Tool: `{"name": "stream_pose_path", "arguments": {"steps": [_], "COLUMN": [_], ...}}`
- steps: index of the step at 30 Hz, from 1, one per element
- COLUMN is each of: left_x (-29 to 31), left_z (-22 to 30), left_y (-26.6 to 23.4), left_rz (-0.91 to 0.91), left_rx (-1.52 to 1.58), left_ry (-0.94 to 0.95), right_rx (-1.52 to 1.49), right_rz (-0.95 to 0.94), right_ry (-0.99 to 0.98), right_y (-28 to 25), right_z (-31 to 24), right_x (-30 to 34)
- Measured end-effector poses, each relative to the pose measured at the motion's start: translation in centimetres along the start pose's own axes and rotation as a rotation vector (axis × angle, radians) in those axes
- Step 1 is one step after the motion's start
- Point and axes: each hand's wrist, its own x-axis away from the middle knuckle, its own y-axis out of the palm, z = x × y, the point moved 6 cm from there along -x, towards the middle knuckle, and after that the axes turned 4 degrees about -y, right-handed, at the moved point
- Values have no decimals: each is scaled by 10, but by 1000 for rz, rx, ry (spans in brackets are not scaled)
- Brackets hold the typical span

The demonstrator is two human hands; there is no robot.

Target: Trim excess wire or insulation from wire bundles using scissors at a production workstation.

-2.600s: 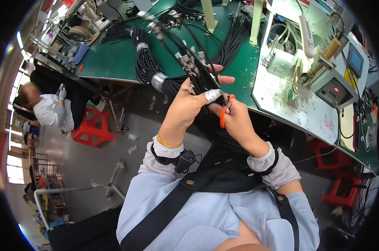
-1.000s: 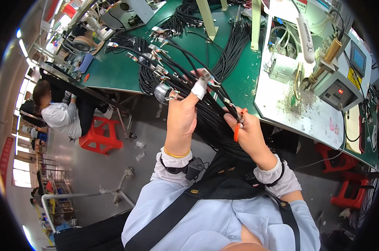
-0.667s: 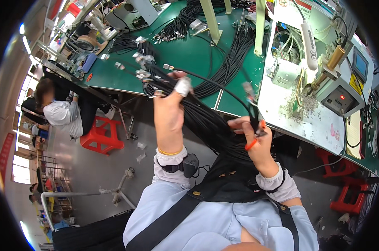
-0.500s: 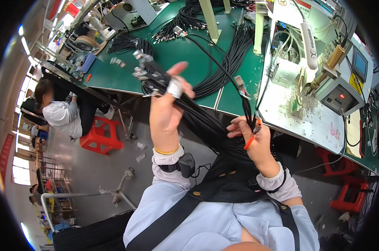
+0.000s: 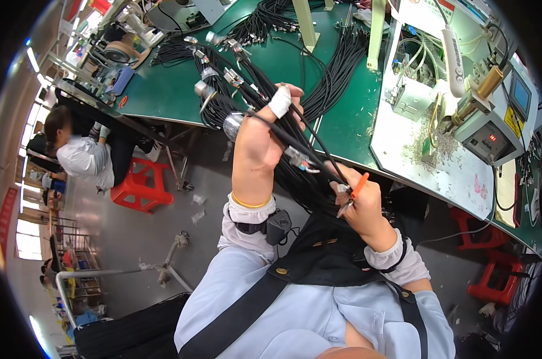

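My left hand [image 5: 268, 134], one finger wrapped in white tape, is closed round a thick bundle of black cables [image 5: 286, 170]. The cables' metal-tipped connectors [image 5: 232, 78] fan out beyond the hand over the green table. Close to the bundle, my right hand [image 5: 364, 206] is closed on a small orange-handled cutting tool [image 5: 359, 186], whose metal tip points down toward my apron. A few cables also pass by the right fingers; whether they are gripped is hidden. Another connector [image 5: 300, 160] lies across the bundle between my hands. The bundle's lower part hangs over my black apron [image 5: 319, 257].
More black cables [image 5: 337, 78] lie on the green table [image 5: 163, 96]. To the right stands a machine with a small screen [image 5: 492, 134], on a white board strewn with scraps. A person [image 5: 85, 158] sits on a red stool [image 5: 140, 185] at left. Red stools stand at lower right.
My left hand has closed from spread fingers round the bundle and moved right. My right hand has shifted slightly down, the tool turning in it. The raised cables beside it now lie along the bundle.
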Motion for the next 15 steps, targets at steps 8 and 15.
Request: {"name": "stream_pose_path", "arguments": {"steps": [8,15], "left_x": [14,8], "left_z": [3,5], "left_y": [25,25], "left_rz": [-61,-329], "left_rx": [63,159], "left_ry": [107,104], "right_rx": [-18,-44], "right_rz": [74,13], "right_ry": [100,25], "right_y": [-3,2], "right_z": [13,9], "right_x": [0,-3]}}
